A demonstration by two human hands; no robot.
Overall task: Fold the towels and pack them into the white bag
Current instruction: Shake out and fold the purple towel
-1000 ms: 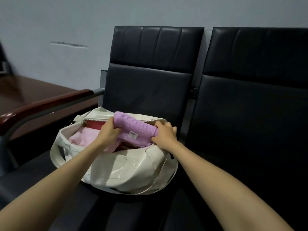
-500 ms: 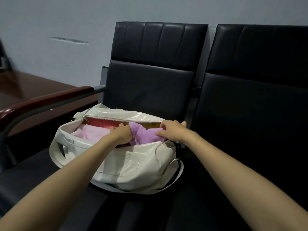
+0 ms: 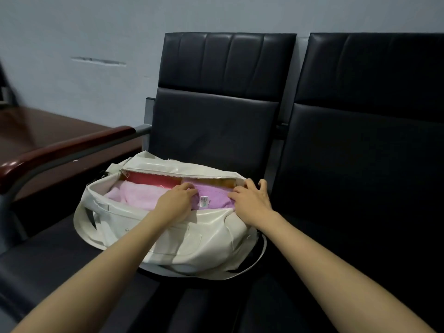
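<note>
The white bag (image 3: pixel 182 239) lies unzipped on the left black seat. Inside, a folded purple towel (image 3: pixel 216 197) with a small label sits at the right end, beside a pink towel (image 3: pixel 137 195) and in front of a red towel (image 3: pixel 153 180). My left hand (image 3: pixel 176 201) has its fingers curled over the purple towel's left end. My right hand (image 3: pixel 252 199) rests with spread fingers on the towel's right end and the bag's rim.
A second black seat (image 3: pixel 360 188) stands to the right of the bag. A dark red armrest (image 3: pixel 60 150) runs along the left, with a brown table (image 3: pixel 48 126) behind it. The bag's strap (image 3: pixel 252 267) loops onto the seat front.
The purple towel was held above the bag's opening; both hands have lowered it into the right end of the bag, where it now lies flat.
</note>
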